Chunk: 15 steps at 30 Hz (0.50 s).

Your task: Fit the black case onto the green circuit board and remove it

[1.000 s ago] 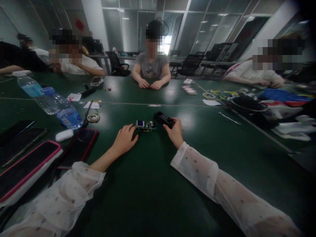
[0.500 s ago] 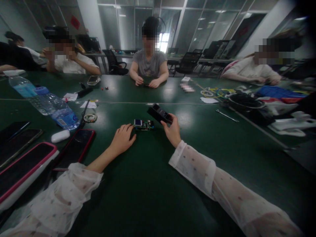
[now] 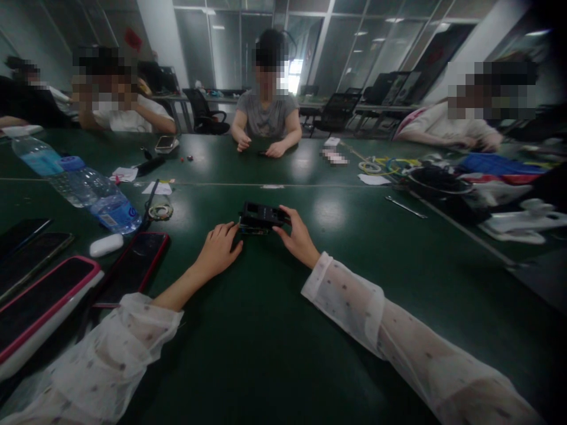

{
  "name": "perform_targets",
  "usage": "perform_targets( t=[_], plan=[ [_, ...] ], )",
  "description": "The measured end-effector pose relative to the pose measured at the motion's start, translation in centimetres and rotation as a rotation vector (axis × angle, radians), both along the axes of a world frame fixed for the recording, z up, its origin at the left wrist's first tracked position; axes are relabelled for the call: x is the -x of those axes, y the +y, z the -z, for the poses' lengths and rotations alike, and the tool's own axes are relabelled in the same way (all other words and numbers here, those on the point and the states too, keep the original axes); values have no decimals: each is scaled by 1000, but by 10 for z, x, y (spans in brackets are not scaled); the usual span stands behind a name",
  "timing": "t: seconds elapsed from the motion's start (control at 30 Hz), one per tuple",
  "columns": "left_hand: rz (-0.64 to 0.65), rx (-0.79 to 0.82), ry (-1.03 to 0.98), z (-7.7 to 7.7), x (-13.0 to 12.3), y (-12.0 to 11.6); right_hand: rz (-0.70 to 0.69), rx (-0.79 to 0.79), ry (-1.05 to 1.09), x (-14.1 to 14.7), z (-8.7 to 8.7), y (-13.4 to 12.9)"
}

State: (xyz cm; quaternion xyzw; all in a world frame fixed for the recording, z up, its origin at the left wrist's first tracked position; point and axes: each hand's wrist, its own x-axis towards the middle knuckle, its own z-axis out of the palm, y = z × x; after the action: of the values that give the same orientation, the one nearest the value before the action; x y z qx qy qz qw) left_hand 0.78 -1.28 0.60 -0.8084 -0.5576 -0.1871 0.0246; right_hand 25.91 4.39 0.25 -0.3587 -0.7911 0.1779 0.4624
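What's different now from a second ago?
The right hand has brought the black rectangular casing leftward over the small green circuit board, hiding most of it. The casing remains held. The left hand stayed by the board's left end.

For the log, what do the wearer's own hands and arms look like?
The left hand and right hand show no gloves. The left sleeve and right sleeve are sheer, white and loose, with scattered dark dots; the left ends partway up the forearm, the right near the wrist.
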Motion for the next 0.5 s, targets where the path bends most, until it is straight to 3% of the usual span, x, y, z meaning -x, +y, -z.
perform_targets(
  t=[0.5],
  plan=[
    [-51,21,-34,5,1,2,-59,132,-11,3,9,11]
  ],
)
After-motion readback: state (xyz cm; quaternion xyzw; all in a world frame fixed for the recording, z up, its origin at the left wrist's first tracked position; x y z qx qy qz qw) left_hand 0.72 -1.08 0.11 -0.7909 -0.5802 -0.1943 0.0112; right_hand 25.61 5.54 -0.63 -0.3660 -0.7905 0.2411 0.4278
